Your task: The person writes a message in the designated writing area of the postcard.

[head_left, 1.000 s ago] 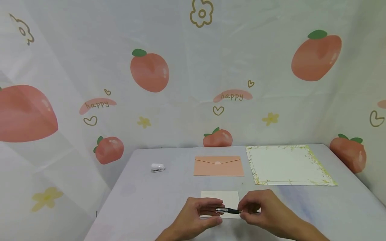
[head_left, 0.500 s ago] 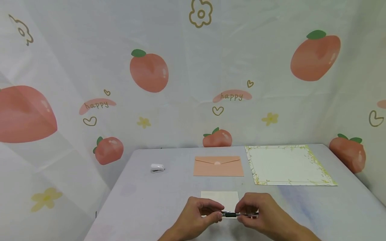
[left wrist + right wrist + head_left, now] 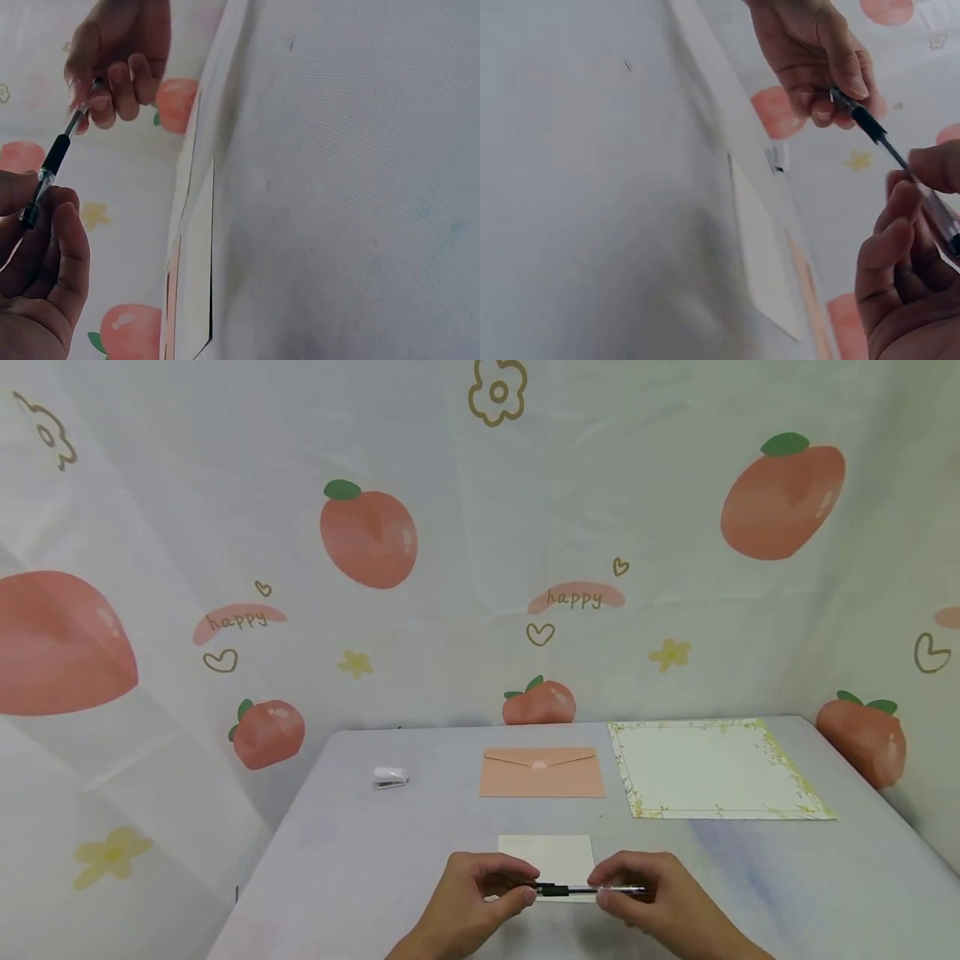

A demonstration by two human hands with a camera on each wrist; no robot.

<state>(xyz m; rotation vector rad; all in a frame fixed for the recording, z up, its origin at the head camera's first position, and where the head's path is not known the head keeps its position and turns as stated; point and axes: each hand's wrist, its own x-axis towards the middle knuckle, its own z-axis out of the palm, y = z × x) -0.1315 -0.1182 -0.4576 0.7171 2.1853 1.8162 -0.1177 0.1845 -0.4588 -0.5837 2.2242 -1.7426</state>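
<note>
Both hands hold a pen (image 3: 555, 890) level, close over a small cream sheet of paper (image 3: 543, 852). The pen has a black grip section and a clear barrel. My left hand (image 3: 471, 902) pinches the end beside the black grip between thumb and fingers. In the left wrist view, that end shows a clear part and a black tip past the thumb. My right hand (image 3: 656, 897) grips the clear barrel, with the pen's back end lying inside its curled fingers. From the right wrist, the black grip (image 3: 868, 124) shows between the two hands.
Behind the sheet lies a peach-coloured envelope (image 3: 542, 781). A large sheet with a floral border (image 3: 720, 772) is at the back right. At the back left stands a small white stapler (image 3: 390, 777). A fruit-printed curtain (image 3: 450, 652) hangs behind the table (image 3: 337, 860).
My left thumb has closed onto the pen's end. The pen and left hand have shifted left, and more clear barrel shows between the hands. The things on the table have stayed put.
</note>
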